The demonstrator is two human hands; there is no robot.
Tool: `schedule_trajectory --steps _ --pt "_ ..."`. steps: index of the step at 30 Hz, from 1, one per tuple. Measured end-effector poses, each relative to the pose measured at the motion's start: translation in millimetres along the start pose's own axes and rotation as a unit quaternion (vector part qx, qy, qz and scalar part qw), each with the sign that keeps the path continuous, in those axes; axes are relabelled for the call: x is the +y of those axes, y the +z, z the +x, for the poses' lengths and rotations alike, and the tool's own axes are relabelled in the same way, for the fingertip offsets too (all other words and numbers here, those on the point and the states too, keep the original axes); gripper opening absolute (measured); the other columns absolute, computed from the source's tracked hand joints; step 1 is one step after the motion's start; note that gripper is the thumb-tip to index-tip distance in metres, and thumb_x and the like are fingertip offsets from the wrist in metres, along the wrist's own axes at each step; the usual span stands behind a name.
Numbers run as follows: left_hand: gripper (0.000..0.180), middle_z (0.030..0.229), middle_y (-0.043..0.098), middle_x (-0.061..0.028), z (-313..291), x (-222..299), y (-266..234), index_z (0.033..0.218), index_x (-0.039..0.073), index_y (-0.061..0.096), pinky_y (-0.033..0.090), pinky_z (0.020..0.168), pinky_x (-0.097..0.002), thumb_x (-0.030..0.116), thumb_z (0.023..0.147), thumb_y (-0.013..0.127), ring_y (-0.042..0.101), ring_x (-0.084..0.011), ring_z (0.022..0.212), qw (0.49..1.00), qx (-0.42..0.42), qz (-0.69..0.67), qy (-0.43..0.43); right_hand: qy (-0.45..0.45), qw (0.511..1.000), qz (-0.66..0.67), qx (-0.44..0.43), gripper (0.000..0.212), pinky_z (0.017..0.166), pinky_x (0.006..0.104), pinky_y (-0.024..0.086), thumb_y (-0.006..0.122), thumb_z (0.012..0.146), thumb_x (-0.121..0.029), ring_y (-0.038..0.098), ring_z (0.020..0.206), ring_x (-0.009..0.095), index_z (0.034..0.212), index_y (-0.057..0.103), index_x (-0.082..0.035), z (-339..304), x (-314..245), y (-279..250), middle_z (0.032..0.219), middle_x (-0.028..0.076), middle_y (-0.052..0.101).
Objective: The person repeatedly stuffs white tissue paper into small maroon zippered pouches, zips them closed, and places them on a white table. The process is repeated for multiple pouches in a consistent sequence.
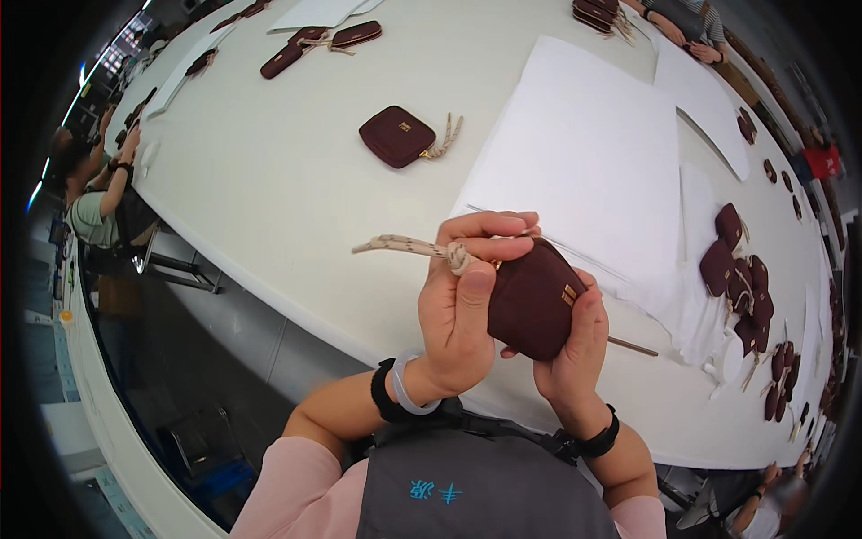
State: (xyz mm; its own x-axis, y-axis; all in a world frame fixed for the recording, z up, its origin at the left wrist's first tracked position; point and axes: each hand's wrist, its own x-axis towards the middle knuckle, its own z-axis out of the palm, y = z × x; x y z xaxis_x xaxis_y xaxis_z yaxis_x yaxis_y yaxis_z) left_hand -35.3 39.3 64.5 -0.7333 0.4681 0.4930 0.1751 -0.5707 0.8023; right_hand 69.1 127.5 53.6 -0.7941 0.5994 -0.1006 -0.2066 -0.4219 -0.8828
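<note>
Between my two hands, over the near edge of the white table, is a small dark maroon zip pouch [533,301] with gold marks on its face. My left hand [462,301] grips the pouch's upper left side, by the zip. From there a knotted beige cord [400,244] sticks out to the left. My right hand [579,341] is closed round the pouch's lower right edge, thumb on the front. A second maroon pouch [396,137] with a beige cord lies on the table beyond my hands.
White sheets [593,153] cover the table right of centre. A pile of maroon pouches [741,278] lies at the right, near a roll of white tape [725,361]. A thin brown stick [634,346] rests by my right hand. People sit around the table; one [99,211] is at the left.
</note>
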Motion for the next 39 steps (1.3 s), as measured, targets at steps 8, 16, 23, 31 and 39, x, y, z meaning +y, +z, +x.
schedule_trajectory --steps 8,16,23,31,39 --pt "0.053 0.115 0.068 -0.0114 -3 7 -15 0.132 -0.004 0.055 0.055 0.092 -0.0289 0.004 0.085 0.08 0.066 -0.0163 0.104 0.953 -0.025 0.019 -0.301 -0.125 0.964 -0.234 -0.015 0.034 0.078 0.0243 0.054 0.075 0.093 -0.02 0.066 0.086 0.011 0.117 0.059 -0.002 14 -25 -29 0.098 0.008 0.072" --pt "0.036 0.106 0.071 -0.009 -27 -8 -41 0.119 -0.007 0.063 0.054 0.086 -0.0256 0.02 0.096 0.071 0.066 -0.0113 0.095 0.911 0.01 -0.013 -0.413 -0.006 0.974 -0.218 -0.066 0.03 0.074 0.0264 0.053 0.061 0.103 -0.026 0.066 0.083 0.013 0.118 0.063 0.0 15 -2 -44 0.096 0.008 0.073" --pt "0.033 0.099 0.066 -0.0058 -39 -17 -85 0.124 0.0 0.062 0.051 0.074 -0.0252 0.024 0.101 0.063 0.063 -0.0095 0.084 0.873 -0.077 0.41 -0.253 -0.109 0.708 -0.679 -0.16 0.06 0.101 0.0403 0.046 0.063 0.094 -0.045 0.059 0.118 0.03 0.132 0.057 0.0 10 5 -22 0.126 0.016 0.063" --pt "0.04 0.112 0.057 -0.0086 -37 -13 -120 0.141 0.003 0.05 0.046 0.056 -0.0242 0.016 0.103 0.056 0.056 -0.0088 0.064 0.869 -0.059 0.435 -0.23 -0.202 0.581 -0.693 -0.377 0.111 0.124 0.0499 0.016 0.052 0.076 -0.076 0.025 0.152 0.03 0.154 0.032 0.0 13 13 -9 0.16 0.014 0.034" --pt "0.038 0.118 0.058 -0.0112 -50 9 -141 0.138 0.001 0.051 0.049 0.054 -0.0262 0.009 0.101 0.054 0.056 -0.0107 0.059 0.913 0.089 0.29 -0.274 -0.396 0.504 -0.675 -0.365 0.119 0.124 0.0514 0.013 0.046 0.076 -0.084 0.022 0.151 0.038 0.157 0.022 -0.001 13 -53 31 0.163 0.022 0.022"
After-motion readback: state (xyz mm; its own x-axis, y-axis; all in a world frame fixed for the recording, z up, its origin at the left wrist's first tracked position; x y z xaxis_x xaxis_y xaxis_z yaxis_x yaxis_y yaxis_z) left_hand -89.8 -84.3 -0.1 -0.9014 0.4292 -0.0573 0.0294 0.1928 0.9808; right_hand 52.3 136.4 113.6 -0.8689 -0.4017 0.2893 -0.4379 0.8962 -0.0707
